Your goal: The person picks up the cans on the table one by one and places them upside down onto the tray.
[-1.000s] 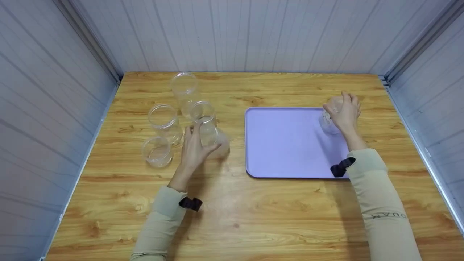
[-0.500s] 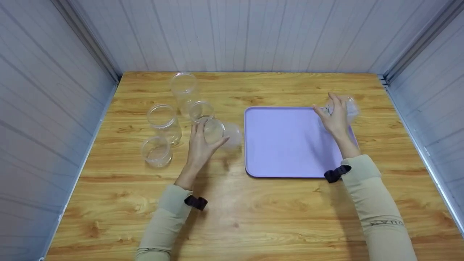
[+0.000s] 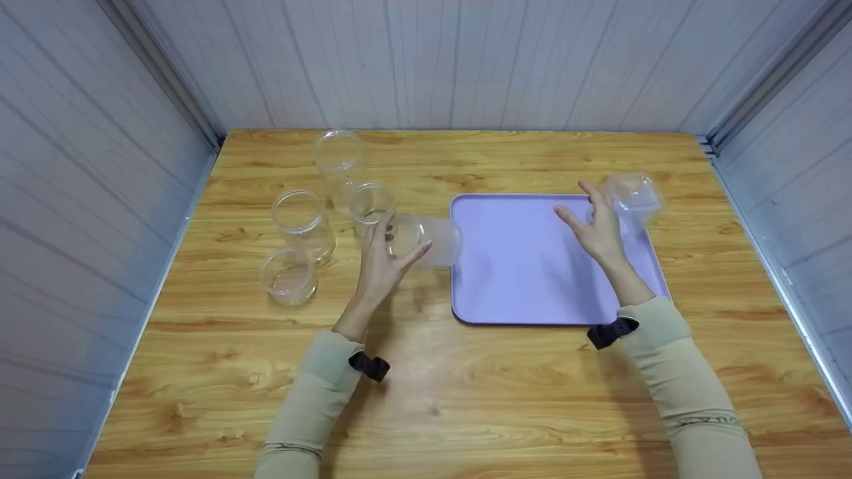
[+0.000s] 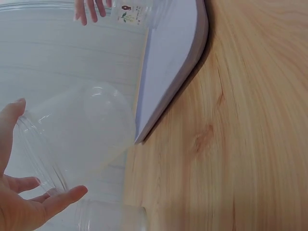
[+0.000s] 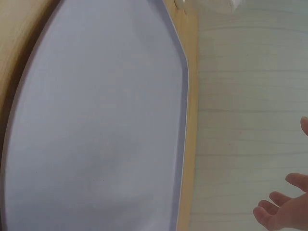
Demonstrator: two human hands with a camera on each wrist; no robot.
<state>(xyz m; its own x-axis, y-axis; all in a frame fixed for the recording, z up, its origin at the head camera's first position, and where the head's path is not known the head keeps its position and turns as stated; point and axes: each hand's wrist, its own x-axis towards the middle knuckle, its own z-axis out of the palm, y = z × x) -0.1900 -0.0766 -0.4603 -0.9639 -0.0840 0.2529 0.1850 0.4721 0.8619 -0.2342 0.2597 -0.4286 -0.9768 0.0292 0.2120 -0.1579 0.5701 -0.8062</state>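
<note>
My left hand (image 3: 385, 266) grips a clear plastic jar (image 3: 440, 243) by its rim, thumb on one side and fingers on the other. The jar lies tipped on its side in the air, its base pointing right over the left edge of the lilac tray (image 3: 526, 293). In the left wrist view the same jar (image 4: 86, 134) shows its whole wall and base. Over the tray's right half, my right hand (image 3: 601, 229) holds nothing, fingers spread. Just right of it, a square-shaped clear jar (image 3: 636, 203) stands at the tray's far right corner; its label (image 4: 129, 13) shows in the left wrist view.
Several clear jars stand on the wooden table (image 3: 426, 392) left of the tray: a tall one (image 3: 339, 163) at the back, a wide one (image 3: 303, 223), a short one (image 3: 289, 279), and a narrow one (image 3: 371, 199) close behind my left hand. Panel walls (image 3: 426, 66) enclose the table.
My left hand has carried its jar rightward to the tray's edge, and the jar has tipped further over. My right hand has let go of the square jar and drawn away to the left.
</note>
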